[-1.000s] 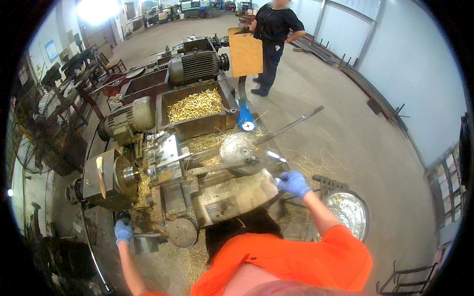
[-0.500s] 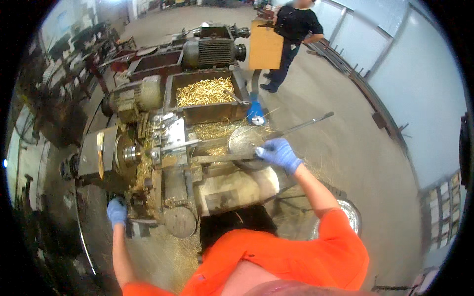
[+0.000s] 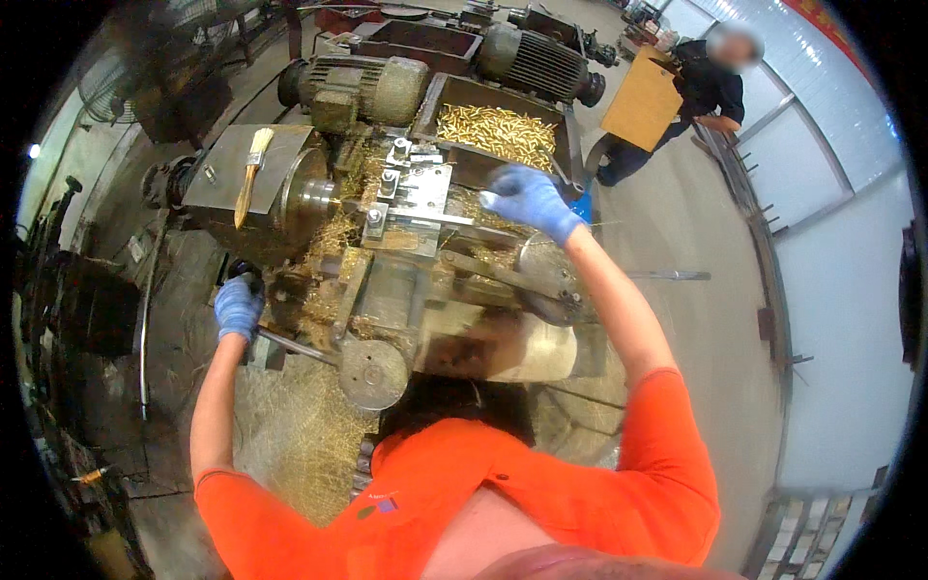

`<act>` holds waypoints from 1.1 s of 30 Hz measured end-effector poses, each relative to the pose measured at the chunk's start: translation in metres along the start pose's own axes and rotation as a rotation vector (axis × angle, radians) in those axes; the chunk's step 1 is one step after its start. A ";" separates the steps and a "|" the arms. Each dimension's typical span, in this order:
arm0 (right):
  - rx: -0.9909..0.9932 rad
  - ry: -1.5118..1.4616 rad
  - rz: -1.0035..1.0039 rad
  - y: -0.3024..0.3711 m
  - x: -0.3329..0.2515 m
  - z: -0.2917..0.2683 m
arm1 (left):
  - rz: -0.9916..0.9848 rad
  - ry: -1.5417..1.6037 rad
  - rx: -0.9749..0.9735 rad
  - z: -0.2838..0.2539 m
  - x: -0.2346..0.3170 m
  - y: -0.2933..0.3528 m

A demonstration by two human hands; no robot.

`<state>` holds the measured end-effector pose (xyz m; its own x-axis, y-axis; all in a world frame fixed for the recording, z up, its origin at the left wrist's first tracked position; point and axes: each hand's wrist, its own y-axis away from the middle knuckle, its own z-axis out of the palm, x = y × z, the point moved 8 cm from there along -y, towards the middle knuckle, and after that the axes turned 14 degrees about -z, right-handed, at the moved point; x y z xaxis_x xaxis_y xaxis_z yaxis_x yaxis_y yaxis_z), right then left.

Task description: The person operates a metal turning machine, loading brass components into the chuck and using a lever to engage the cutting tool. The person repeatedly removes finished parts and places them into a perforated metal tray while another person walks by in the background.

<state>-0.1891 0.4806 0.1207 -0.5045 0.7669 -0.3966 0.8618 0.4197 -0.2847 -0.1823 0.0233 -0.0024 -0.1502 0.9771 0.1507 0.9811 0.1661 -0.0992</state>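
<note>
A small metal lathe-like machine (image 3: 389,285), strewn with brass shavings, stands before me. My left hand (image 3: 239,307), in a blue glove, is closed round a black handle (image 3: 242,272) at the machine's lower left. My right hand (image 3: 532,201), gloved too, hovers over the right part of the machine, near the front of a metal bin (image 3: 425,104) full of small brass pieces (image 3: 498,133). Its thumb stands apart from the curled fingers, and I see nothing between them. Left of the bright tool block (image 3: 420,188) is the round spindle end (image 3: 316,192).
A wood-handled brush (image 3: 251,182) lies on the spindle housing (image 3: 215,188). Electric motors (image 3: 530,60) stand behind. A person in dark clothes (image 3: 710,89) is at the far right beside a tan board (image 3: 642,100). A metal rod (image 3: 667,275) sticks out to the right.
My right hand has left the flat lever by the round disc and moved up and inward toward the bin. My left hand stays at the black handle. The whole view has shifted and tilted.
</note>
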 end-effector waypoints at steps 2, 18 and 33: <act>-0.038 0.022 -0.098 -0.035 -0.009 0.017 | -0.047 -0.016 -0.030 0.003 -0.004 -0.002; -0.235 -0.024 -0.137 -0.124 0.026 0.088 | -0.058 -0.055 -0.005 0.009 -0.007 -0.003; -0.023 0.334 -0.257 -0.021 -0.007 0.002 | -0.173 0.046 -0.043 -0.007 0.003 0.000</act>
<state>-0.2038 0.4659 0.1278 -0.6622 0.7493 -0.0094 0.7129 0.6261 -0.3160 -0.1822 0.0253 0.0050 -0.3125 0.9271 0.2068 0.9456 0.3244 -0.0255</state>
